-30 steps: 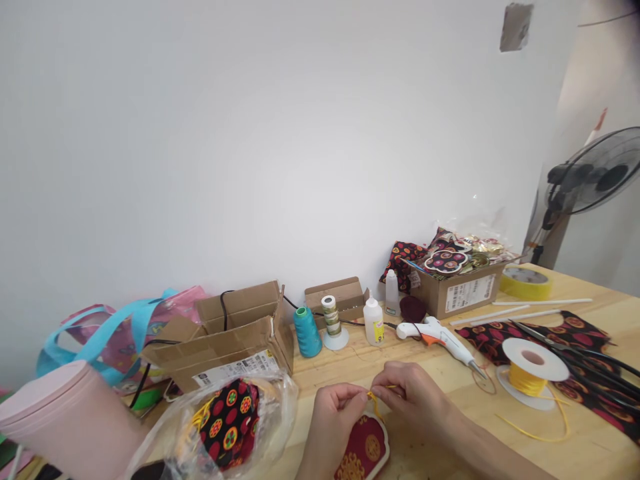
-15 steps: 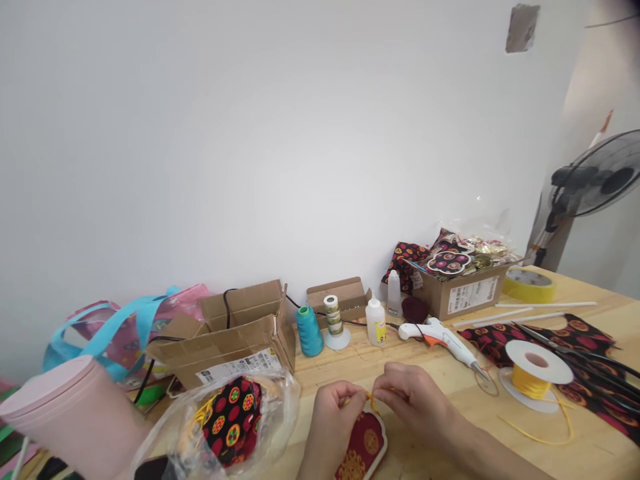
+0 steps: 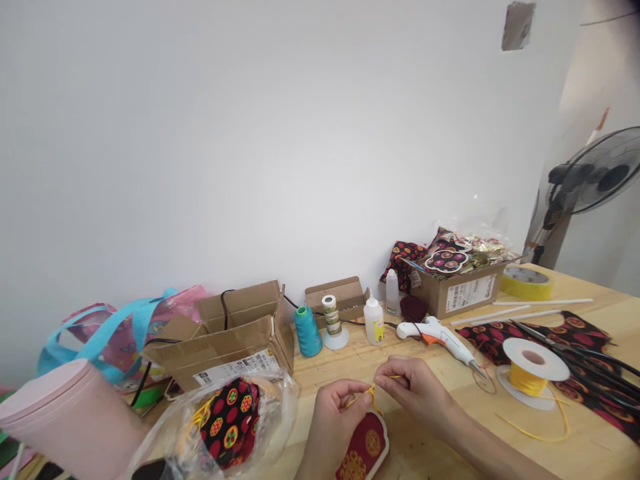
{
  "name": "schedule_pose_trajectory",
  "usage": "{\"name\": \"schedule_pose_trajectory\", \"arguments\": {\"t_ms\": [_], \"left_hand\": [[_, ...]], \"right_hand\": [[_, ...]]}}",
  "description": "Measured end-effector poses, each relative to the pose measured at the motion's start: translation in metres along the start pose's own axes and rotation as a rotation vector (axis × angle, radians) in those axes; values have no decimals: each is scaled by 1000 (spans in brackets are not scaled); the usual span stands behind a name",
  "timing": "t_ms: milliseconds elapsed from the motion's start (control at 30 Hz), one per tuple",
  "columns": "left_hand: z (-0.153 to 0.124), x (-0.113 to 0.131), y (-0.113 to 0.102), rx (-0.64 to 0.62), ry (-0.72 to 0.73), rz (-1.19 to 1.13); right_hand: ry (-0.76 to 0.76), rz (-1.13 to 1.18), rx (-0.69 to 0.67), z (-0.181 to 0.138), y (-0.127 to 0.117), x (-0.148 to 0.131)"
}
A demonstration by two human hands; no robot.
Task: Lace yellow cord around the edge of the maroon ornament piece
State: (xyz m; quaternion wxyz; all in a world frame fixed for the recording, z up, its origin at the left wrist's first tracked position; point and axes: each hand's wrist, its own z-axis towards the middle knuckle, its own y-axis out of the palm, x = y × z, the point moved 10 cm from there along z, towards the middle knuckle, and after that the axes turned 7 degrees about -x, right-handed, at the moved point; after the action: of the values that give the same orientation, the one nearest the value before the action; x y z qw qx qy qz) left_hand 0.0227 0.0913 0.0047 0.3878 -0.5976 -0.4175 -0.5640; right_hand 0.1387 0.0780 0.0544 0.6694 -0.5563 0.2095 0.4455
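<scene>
A yellow cord (image 3: pixel 372 392) runs between my two hands at the top of a dark red fabric pendant (image 3: pixel 367 443) with gold patterns and a pale border. My left hand (image 3: pixel 337 417) pinches the cord between thumb and forefinger, just above the pendant's upper left edge. On the other side my right hand (image 3: pixel 411 387) is closed in a pinch on the same cord, and a short end pokes out by its fingers. The pendant's lower part is partly hidden behind my left hand and cut off by the frame's bottom edge.
A spool of yellow cord (image 3: pixel 530 380) and black scissors (image 3: pixel 590 377) lie at right on patterned cloth. Behind my hands are a glue gun (image 3: pixel 440 337), a glue bottle (image 3: pixel 374 323) and a teal thread cone (image 3: pixel 308 333). A plastic bag (image 3: pixel 280 407) and pink canister (image 3: pixel 75 420) stand left.
My right hand has shifted slightly up, and a bit more cord shows between the hands. A cord end now sticks out beside my right fingers. The whole view has moved slightly.
</scene>
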Motion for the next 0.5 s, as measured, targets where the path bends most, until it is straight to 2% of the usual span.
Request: {"name": "schedule_pose_trajectory", "arguments": {"t_ms": [267,500], "left_hand": [[-2,8,8,-51,30,42],[0,-13,-1,-9,-54,-81]], "right_hand": [[15,-40,22,2,-3,9],[-46,-40,-2,1,0,0]]}}
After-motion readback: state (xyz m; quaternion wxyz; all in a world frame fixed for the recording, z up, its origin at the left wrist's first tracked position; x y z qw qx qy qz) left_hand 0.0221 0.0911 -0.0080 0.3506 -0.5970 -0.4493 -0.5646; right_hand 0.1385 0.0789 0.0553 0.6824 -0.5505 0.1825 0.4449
